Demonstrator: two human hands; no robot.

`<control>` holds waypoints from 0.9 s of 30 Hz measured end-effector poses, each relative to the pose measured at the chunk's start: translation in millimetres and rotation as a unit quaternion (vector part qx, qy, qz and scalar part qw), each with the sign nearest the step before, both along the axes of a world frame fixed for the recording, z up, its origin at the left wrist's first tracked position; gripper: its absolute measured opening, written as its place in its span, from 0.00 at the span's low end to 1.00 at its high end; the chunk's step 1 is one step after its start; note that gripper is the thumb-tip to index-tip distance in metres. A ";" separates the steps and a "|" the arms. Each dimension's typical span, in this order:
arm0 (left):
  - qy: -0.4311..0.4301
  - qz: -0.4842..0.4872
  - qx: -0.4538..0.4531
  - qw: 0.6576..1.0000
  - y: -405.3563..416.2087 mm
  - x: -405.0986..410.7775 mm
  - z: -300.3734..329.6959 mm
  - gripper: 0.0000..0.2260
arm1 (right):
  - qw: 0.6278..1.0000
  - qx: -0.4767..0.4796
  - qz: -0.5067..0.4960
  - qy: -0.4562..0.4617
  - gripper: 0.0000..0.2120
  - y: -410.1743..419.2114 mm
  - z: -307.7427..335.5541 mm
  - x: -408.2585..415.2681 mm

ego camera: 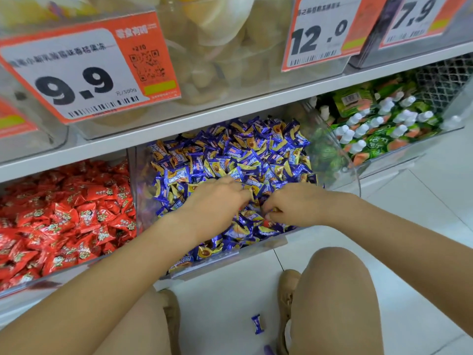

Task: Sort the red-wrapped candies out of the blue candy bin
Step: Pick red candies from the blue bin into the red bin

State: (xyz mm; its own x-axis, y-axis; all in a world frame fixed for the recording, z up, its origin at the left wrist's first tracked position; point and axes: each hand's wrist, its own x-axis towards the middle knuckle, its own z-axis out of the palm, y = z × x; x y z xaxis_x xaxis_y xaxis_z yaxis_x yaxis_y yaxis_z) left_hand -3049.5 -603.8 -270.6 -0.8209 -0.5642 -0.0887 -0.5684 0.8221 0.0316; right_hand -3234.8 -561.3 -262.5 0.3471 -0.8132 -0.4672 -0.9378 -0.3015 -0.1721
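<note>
Lower frame: bare knees, tan shoes, white tiled floor. One blue candy point(257, 323) lies loose on the floor between the shoes.

Mid frame: both hands are in the blue bin point(230, 254), a clear box heaped with blue-and-gold wrapped sweets. Left hand point(217, 201) is flat, fingers fairly straight, spread over the heap, pressing or raking; it grasps nothing visible. Right hand point(291, 206) has its fingers curled down into the pile, fingertips close together as if pinching; what they hold, if anything, I cannot tell.

Red candy point(268, 223): a small red patch shows just below the right hand's fingertips, touching or nearly touching them, at the near edge of the heap. Mostly buried under blue wrappers, so its shape and long axis cannot be read. Right hand is plainly nearer; left hand lies to its upper left.

Judgement: next move is a short pinch downward and toward the viewer by the right hand.

Left of frame: red bin point(64, 213), full of red wrappers, just beside the blue bin. Likely destination.

Upper frame: shelf, price tags.
</note>
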 end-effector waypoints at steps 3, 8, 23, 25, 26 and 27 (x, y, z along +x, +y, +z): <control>0.019 0.027 0.034 0.999 -4.0 13.1 -2.8 0.15 | 0.983 -0.036 0.013 0.181 0.24 -2.9 6.1 -6.9; 0.033 0.045 0.043 0.998 -3.1 16.3 -6.1 0.15 | 0.986 -0.084 0.047 0.136 0.10 -3.8 -8.3 -3.7; 0.037 0.068 0.068 0.995 -4.7 15.5 -8.0 0.13 | 0.984 0.002 0.110 0.143 0.32 -16.5 -26.5 15.0; 0.041 0.068 0.071 0.994 -4.3 14.9 -7.7 0.13 | 0.988 0.002 0.101 0.120 0.31 -14.6 -27.0 14.7; 0.042 0.069 0.074 0.994 -4.2 14.7 -7.4 0.13 | 0.990 0.002 0.096 0.106 0.31 -14.2 -28.1 14.5; 0.044 0.068 0.076 0.994 -4.5 14.3 -7.6 0.14 | 0.992 0.009 0.090 0.092 0.30 -14.4 -28.7 14.7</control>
